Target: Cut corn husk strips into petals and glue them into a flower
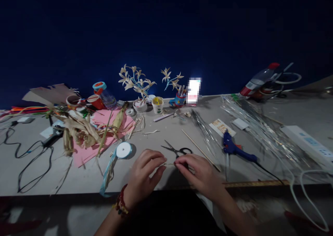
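Observation:
My left hand (147, 168) and my right hand (196, 172) face each other near the front edge of the table. A thin pale strand (170, 164) runs between their fingertips; what it is made of is too small to tell. The fingers of my right hand are pinched on its right end. My left fingers are curled with the thumb close below, around its left end. Just behind my hands lie black-handled scissors (177, 149), blades apart, partly covered by my right hand. To the left of my left hand is a roll of light blue ribbon (123, 150), its tail unwound toward the table edge.
Dried corn husks (83, 130) lie on pink paper (83, 153) at left. Husk flowers (136, 78) stand at the back beside white cups (158, 105). On the right are a blue glue gun (238, 148), wire bundles (205, 128), a thin stick (199, 147) and a power strip (308, 144).

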A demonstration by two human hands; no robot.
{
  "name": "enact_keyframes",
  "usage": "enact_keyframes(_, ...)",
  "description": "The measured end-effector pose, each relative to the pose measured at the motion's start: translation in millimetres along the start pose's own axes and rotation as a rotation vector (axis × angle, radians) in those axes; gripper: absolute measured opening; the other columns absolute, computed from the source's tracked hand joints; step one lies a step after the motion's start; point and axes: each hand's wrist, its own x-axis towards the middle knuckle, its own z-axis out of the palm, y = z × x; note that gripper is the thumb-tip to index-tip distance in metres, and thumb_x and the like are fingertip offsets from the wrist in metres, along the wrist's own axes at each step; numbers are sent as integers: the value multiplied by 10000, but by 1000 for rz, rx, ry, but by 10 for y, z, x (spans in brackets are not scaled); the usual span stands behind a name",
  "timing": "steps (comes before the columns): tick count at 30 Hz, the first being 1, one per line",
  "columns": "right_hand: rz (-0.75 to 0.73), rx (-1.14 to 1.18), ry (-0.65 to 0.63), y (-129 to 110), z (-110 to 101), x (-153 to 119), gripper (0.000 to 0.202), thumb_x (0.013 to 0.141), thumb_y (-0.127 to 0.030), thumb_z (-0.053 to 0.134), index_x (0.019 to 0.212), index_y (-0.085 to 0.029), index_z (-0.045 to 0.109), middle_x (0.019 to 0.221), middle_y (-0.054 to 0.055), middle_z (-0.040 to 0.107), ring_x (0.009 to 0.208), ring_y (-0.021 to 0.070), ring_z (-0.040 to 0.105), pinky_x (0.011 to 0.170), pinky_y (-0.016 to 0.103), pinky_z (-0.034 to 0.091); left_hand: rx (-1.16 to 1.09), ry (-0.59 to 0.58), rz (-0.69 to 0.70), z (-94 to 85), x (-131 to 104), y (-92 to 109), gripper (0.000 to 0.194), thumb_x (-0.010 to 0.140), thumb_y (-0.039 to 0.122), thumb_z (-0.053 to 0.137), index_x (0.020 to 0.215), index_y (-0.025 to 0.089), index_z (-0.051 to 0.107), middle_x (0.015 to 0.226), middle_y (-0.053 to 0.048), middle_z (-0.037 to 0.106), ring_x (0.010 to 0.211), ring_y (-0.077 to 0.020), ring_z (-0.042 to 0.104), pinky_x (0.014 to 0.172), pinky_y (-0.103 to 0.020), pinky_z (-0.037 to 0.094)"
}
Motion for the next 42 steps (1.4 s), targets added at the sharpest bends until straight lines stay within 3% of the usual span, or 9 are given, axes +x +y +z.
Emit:
enact_keyframes(5, 226, 260, -34, 57, 91, -26, 147, 948, -309, 595, 875, -221, 687, 737, 1, 700, 668, 158, 644, 629, 254, 480, 52, -15, 59, 54, 12, -48, 256, 872, 14, 602, 1046, 198, 641, 878, -67, 709, 824, -188, 631, 750, -340, 523)
enact_keyframes(11, 385, 667, -91, 55, 226, -43, 233, 895, -405, 649, 807, -190, 654, 607, -10, 647, 552, 129, 565, 542, 237, 440, 3, 120, -20, 158, 11, 22, 222, 872, 6, 582, 981, 197, 614, 805, -45, 680, 761, -169, 631, 703, -310, 523)
enact_keyframes(15, 424, 786, -25, -8, 318, -25, 262, 872, -432, 681, 784, -189, 638, 592, -18, 617, 552, 124, 548, 540, 232, 426, -69, 143, -118, 224, -46, 83, 187, 882, 32, 556, 960, 201, 570, 808, -33, 674, 763, -157, 653, 709, -288, 544)
enact_keyframes(20, 371, 728, 49, -3, 382, -20, 243, 908, -414, 640, 797, -198, 639, 628, -11, 621, 608, 140, 565, 620, 256, 470, -128, 234, -246, 298, -167, 47, 149, 891, 86, 598, 962, 204, 542, 876, -41, 684, 806, -165, 691, 734, -288, 561)
enact_keyframes(25, 297, 565, 69, -6, 392, -9, 166, 939, -334, 597, 837, -207, 632, 661, -8, 637, 630, 145, 591, 633, 260, 484, -180, 174, -301, 299, -166, 68, 132, 914, 112, 594, 1004, 202, 629, 902, -46, 709, 823, -163, 686, 759, -279, 548)
enact_keyframes(31, -39, 67, 110, -33, 302, 27, 104, 933, -204, 549, 884, -218, 640, 765, 33, 707, 716, 185, 625, 694, 305, 475, -484, 163, -466, 299, -124, 104, 116, 945, 208, 584, 1031, 186, 659, 993, -78, 686, 951, -190, 654, 840, -297, 531)
enact_keyframes(34, -152, 7, 63, -11, 274, 31, 128, 932, -170, 521, 944, -218, 639, 817, 50, 722, 774, 202, 634, 725, 322, 484, -688, 145, -540, 301, -74, 82, 90, 893, 244, 672, 937, 170, 647, 948, -68, 658, 916, -185, 633, 823, -287, 528)
enact_keyframes(38, -118, 98, 23, -3, 277, 17, 146, 937, -155, 531, 995, -223, 646, 874, 49, 730, 815, 197, 650, 734, 314, 499, -785, 140, -588, 285, -11, 64, 110, 865, 248, 708, 865, 163, 638, 913, -57, 616, 882, -171, 604, 788, -267, 523)
enact_keyframes(42, -8, 181, 93, -8, 280, -5, 89, 925, -183, 595, 932, -237, 666, 835, 28, 729, 772, 181, 663, 745, 305, 507, -799, 156, -567, 271, -9, 64, 99, 896, 253, 670, 867, 162, 645, 921, -52, 591, 814, -147, 592, 739, -257, 520)
